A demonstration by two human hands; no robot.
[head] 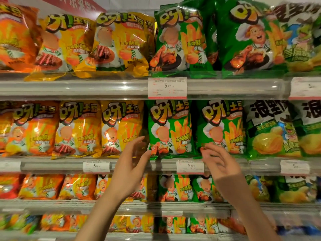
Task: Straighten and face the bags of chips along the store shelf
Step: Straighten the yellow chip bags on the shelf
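Shelves (86,166) look mostly faced; top-row bags lean. Both hands, left (129,168) and right (217,162), fingers wide and empty, flank a green bag (170,129).

The green film chip bags (169,127) are glossy and crinkled, throwing bright glare, as are the yellow film bags (79,127) and orange film bags (34,129) beside them. The grey metal shelf edge (78,87) looks smooth with a clear shiny plastic strip. The white paper price tag (167,88) is matt.
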